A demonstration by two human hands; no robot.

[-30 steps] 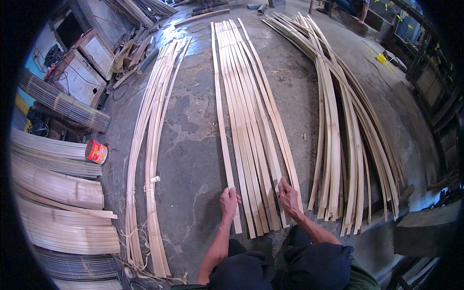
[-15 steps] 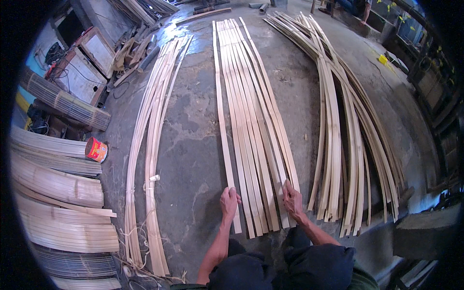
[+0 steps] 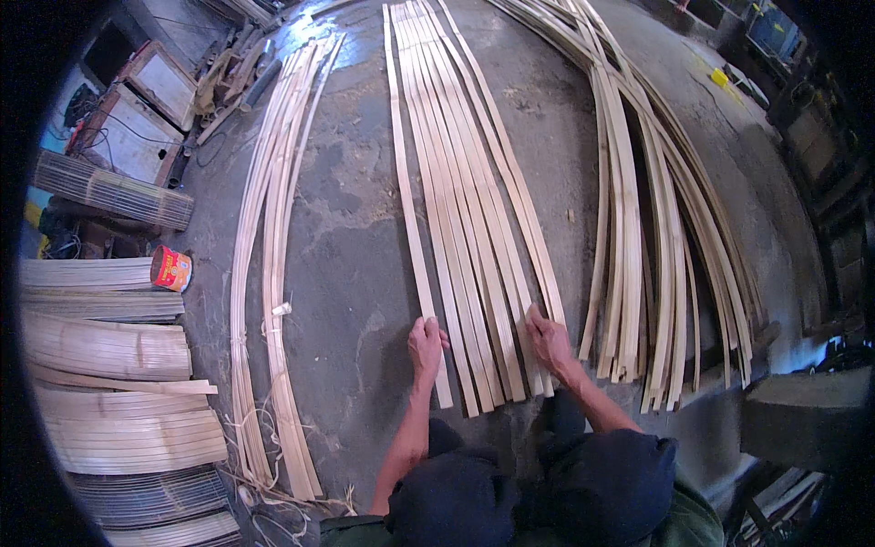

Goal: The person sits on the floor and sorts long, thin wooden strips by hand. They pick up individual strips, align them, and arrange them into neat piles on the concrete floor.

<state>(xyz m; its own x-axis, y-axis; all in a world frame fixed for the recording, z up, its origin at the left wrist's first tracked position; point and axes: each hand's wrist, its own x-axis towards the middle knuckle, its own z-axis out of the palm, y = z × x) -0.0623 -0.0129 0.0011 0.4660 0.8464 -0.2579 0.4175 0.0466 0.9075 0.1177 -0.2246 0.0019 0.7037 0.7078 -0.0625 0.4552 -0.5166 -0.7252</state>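
A row of long, thin bamboo strips [image 3: 458,239] lies lengthwise on the floor before me, fanned slightly apart at the near end. My left hand [image 3: 425,347] is closed around the leftmost strip [image 3: 406,211], a little short of its near end; a narrow gap parts that strip from the others. On the right side of the row, my right hand [image 3: 550,346] pinches the edge of a strip near its end. Its fingers partly hide which of the right-hand strips it grips.
Tied strip bundles [image 3: 284,228] lie to the left, and a larger crossing pile of strips [image 3: 629,219] to the right. Slatted bamboo panels [image 3: 114,351] are stacked at far left, with a red tin [image 3: 170,269] beside them. A concrete block [image 3: 802,410] stands at right.
The whole view has tilted, so the strips and floor sit higher in the picture. Both hands keep about the same grip on the strips.
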